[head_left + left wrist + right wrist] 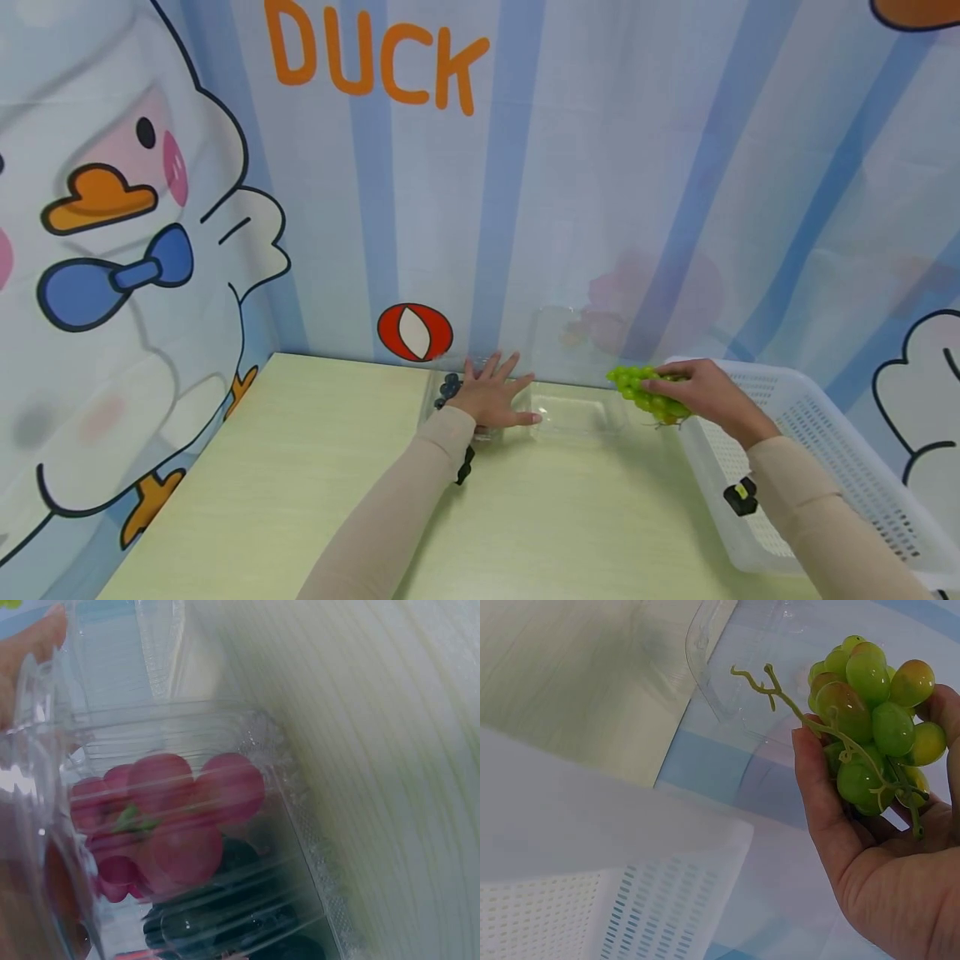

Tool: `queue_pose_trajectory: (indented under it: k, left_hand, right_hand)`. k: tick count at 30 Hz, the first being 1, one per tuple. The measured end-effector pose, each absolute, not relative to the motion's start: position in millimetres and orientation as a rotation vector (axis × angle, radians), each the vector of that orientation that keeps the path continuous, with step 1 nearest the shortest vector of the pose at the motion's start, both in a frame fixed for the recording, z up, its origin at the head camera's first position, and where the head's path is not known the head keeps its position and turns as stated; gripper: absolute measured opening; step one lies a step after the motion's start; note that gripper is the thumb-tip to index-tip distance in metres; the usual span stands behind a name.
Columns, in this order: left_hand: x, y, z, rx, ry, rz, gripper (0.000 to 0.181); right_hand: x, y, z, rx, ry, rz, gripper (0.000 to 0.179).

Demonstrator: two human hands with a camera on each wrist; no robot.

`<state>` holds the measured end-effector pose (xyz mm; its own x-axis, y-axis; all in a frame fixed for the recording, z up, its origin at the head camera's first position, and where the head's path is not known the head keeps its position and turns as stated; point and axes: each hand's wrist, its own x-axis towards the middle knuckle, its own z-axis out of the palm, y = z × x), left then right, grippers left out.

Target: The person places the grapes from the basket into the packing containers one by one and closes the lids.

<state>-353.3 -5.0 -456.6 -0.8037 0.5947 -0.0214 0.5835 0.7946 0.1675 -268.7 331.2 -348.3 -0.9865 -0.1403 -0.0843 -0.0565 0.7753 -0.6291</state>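
Observation:
My left hand [491,398], fingers spread wide, rests on top of a clear plastic box [247,724]. Inside that box lie a bunch of red grapes [176,825] and a bunch of dark grapes [225,922], seen through the plastic in the left wrist view. In my right hand [708,390] I hold a bunch of green grapes [874,724] by its side, between thumb and fingers, with its bare stem [810,724] showing. The green bunch is in the air, between a second clear box [576,417] and the white basket [716,508].
The second clear box stands right of the left hand, its lid [553,337] raised against the printed backdrop [600,167]. The perforated white basket sits at the right of the pale table [300,467], below the right forearm.

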Motion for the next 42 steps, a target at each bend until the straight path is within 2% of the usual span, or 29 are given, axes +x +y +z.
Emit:
queue_pose_trajectory:
  k: [42]
  left_hand:
    - [-353, -4, -455, 0.941, 2.895, 0.240, 0.083]
  right_hand:
    - [-304, 287, -380, -0.261, 2.846, -1.013, 0.062]
